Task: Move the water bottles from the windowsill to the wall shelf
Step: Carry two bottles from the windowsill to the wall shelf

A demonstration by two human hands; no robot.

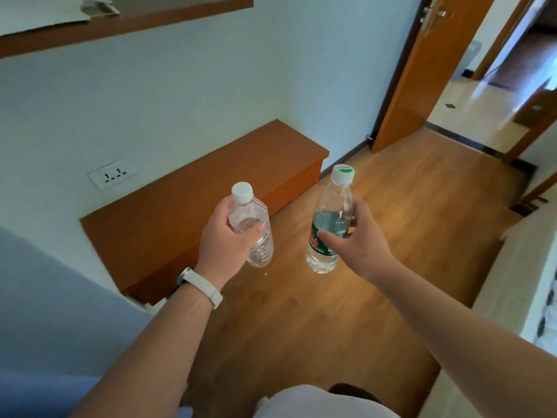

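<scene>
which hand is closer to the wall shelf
Left. The left hand, gripping the clear bottle, is below-right of the wall shelf; the right hand, gripping the green-label bottle, is farther right.

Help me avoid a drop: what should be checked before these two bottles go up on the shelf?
1. Left hand grips the clear bottle: ok.
2. Right hand grips the labelled bottle: ok, fingers round the label.
3. Caps on both: ok.
4. Room on the shelf: cannot tell; cardboard lies on it, and its top is mostly out of view.
5. Way up to the shelf free: ok, only bare wall between.
</scene>
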